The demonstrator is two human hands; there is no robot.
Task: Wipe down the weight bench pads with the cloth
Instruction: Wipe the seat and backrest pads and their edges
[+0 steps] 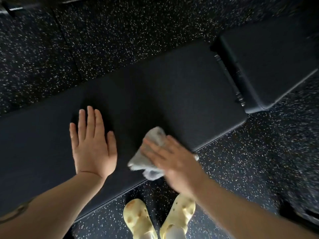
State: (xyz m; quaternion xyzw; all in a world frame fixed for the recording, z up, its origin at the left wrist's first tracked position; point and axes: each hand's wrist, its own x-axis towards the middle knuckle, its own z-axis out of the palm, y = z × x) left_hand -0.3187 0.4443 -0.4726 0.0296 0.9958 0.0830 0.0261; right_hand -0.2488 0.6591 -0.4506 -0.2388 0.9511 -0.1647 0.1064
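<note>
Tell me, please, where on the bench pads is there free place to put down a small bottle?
The long pad is bare between the left hand and the gap to the short pad, and also left of that hand. The short pad is wholly bare. The near edge is crowded: the right hand presses the cloth there.

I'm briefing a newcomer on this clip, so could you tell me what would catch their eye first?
Two bare hands on the long black bench pad: the left hand lies flat, while the blurred right hand presses a grey cloth near the pad's front edge. Below, yellow clogs stand on the speckled floor.
</note>
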